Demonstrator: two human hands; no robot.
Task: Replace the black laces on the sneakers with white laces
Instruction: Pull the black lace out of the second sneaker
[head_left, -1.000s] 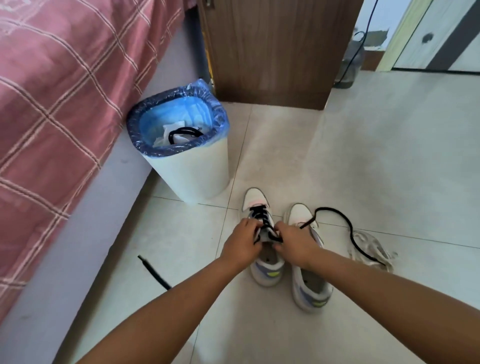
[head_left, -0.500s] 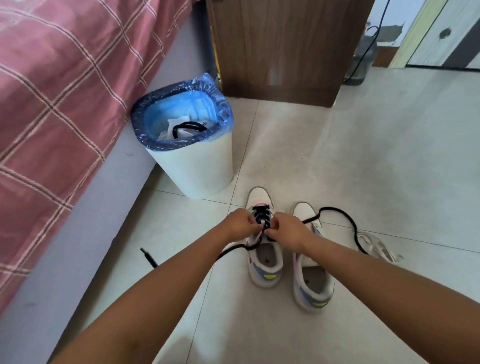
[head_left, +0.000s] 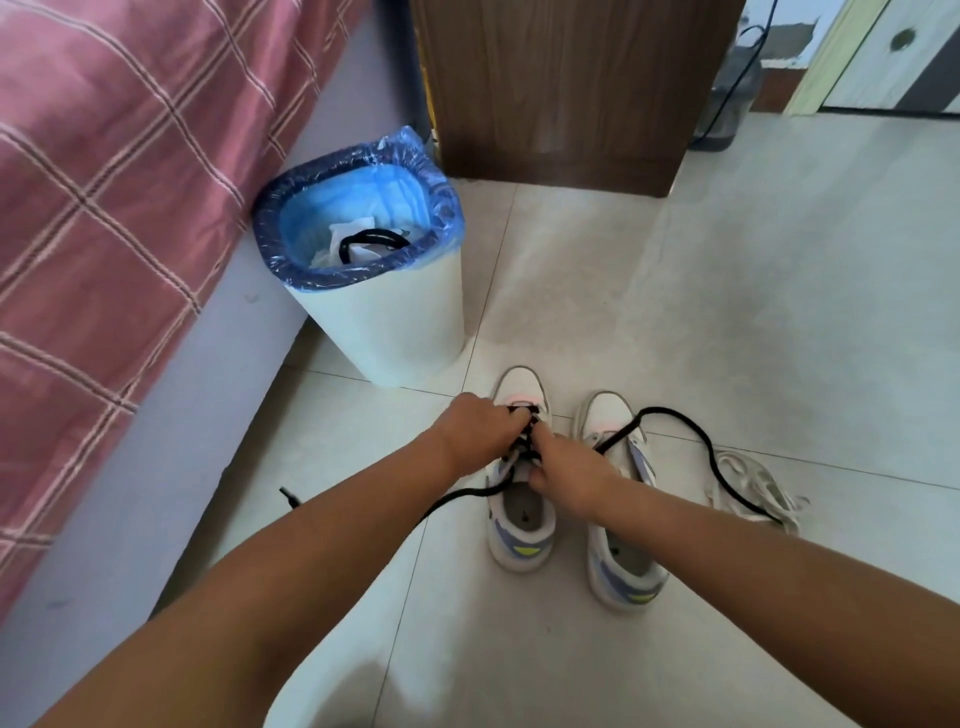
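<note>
Both hands work over the lacing of the left sneaker (head_left: 521, 525). Left hand (head_left: 480, 434) sits at the toe end of the eyelet rows, fingers curled down onto the black lace (head_left: 525, 434) — gripping it there. Right hand (head_left: 569, 475) lies just beside it, nearer the shoe's opening, fingers curled and pinching the same lace at the tongue. The two hands almost touch.

One loose run of the black lace trails from under the left hand toward the person, passes behind the left forearm, and its tip shows on the floor tiles (head_left: 675, 291) beyond the arm. The other run arcs over the right sneaker (head_left: 621, 561) and ends on the tiles by a heap of white laces (head_left: 753, 486), just right of that shoe. The right sneaker stands beside the left, toes pointing away; whether it carries any lace of its own I cannot tell.

A white bin (head_left: 384, 322) with a blue liner stands near the toes, against the bed (head_left: 104, 208) — a black loop lies inside among white scraps. A wooden cabinet (head_left: 566, 88) stands behind.
</note>
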